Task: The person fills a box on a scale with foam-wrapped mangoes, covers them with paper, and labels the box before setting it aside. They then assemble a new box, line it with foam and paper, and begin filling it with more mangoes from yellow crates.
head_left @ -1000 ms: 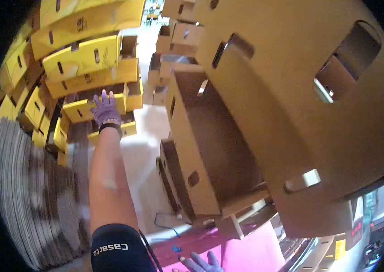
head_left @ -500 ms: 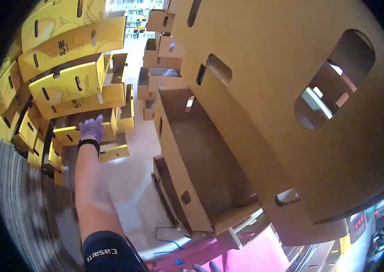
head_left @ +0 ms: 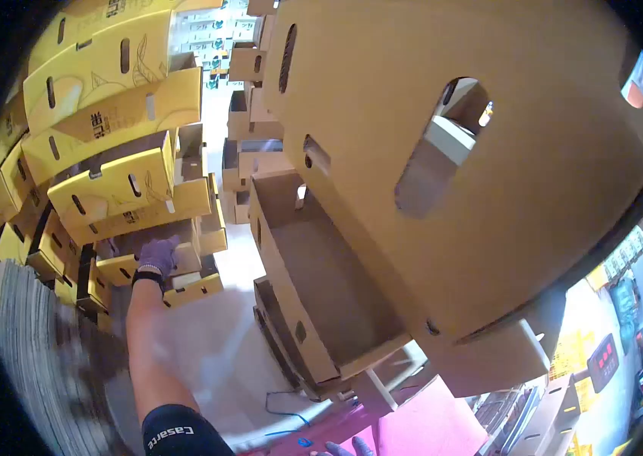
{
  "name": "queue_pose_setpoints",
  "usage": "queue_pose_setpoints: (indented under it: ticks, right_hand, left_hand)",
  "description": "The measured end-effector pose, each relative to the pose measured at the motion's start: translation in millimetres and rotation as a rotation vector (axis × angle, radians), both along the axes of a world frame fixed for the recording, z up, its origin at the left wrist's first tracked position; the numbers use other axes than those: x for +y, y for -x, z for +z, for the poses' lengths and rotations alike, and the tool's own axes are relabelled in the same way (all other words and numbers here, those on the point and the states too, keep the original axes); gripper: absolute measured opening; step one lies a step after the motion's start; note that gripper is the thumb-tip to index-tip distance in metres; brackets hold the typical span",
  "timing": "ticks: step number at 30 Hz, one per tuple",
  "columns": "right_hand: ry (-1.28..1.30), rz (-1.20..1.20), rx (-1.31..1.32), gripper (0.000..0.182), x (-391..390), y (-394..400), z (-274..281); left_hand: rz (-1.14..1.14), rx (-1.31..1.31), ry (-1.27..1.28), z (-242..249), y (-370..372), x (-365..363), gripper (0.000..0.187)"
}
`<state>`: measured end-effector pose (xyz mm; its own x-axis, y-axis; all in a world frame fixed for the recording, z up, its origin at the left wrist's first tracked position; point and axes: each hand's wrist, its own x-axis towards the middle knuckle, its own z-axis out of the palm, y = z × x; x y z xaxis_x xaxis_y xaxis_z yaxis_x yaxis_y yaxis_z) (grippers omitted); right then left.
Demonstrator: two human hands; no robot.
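Note:
My left hand [head_left: 158,257], in a purple glove with a dark band at the wrist, reaches out to the lower part of the yellow stack. Its fingers lie over the front wall of a yellow cardboard box [head_left: 118,270] and seem closed on it; the fingertips are partly hidden. At the bottom edge, only the gloved fingers of my right hand [head_left: 348,448] show, spread apart near a pink sheet [head_left: 431,422]. A large brown cardboard box [head_left: 367,99] with oval hand holes fills the upper right, close to me. Below it, an open brown box [head_left: 329,266] shows its bare inside.
More yellow boxes [head_left: 101,64] are piled high at the left. Flat grey cardboard sheets [head_left: 29,357] stand stacked at the lower left. Smaller brown boxes [head_left: 249,114] line the back. A blue cord [head_left: 291,416] lies low in front, and a device with red digits [head_left: 604,357] is at right.
The whole view has shifted, so the yellow stack and my left hand appear lower. The large brown box sits differently in view, its hand hole further left. My left hand stays at the same yellow box.

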<state>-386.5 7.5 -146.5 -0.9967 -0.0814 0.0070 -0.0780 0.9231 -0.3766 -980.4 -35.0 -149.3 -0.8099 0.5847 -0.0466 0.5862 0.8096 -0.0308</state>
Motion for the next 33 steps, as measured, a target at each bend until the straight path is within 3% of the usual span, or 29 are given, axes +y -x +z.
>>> queue_pose_setpoints:
  ticks: [7, 11, 13, 16, 19, 20, 24, 31, 33]
  right_hand:
    - [-0.014, 0.008, -0.043, 0.068, 5.5, 15.7, 33.5]
    - [-0.032, -0.011, -0.070, 0.068, 16.3, 41.8, 57.0]
    - [-0.065, -0.031, -0.065, 0.068, 20.4, 58.2, 64.9]
    - [-0.098, -0.029, -0.119, 0.067, 26.0, 93.4, 85.0]
    - [-0.132, -0.016, -0.123, 0.067, 25.9, 103.6, 59.9]
    - [-0.147, -0.012, -0.120, 0.067, 23.5, 107.9, 57.8]
    - [-0.159, -0.013, -0.112, 0.067, 10.6, 94.1, 56.5]
    - [-0.141, -0.008, -0.118, 0.068, 12.3, 108.2, 71.6]
    - [-0.198, -0.020, -0.198, 0.066, 12.1, 111.9, 89.0]
  left_hand:
    - [-0.120, 0.063, -0.085, -16.6, -5.0, -21.0, 0.035]
    - [0.042, -0.136, 0.025, 3.1, -14.2, -8.3, 0.037]
    - [-0.157, 0.026, -0.205, -24.4, 4.5, -10.1, 0.044]
    - [-0.143, -0.103, -0.128, 7.3, 3.9, -1.4, 0.044]
    - [-0.146, -0.037, -0.129, 9.0, -5.9, -8.4, 0.048]
    - [-0.073, -0.190, -0.048, 17.1, -6.7, -6.9, 0.053]
    - [-0.147, -0.092, -0.149, 11.1, -38.3, -35.3, 0.045]
    - [-0.186, -0.035, -0.070, 17.3, -52.4, -41.7, 0.049]
    - [-0.182, -0.161, 0.051, 29.0, -58.9, -39.0, 0.048]
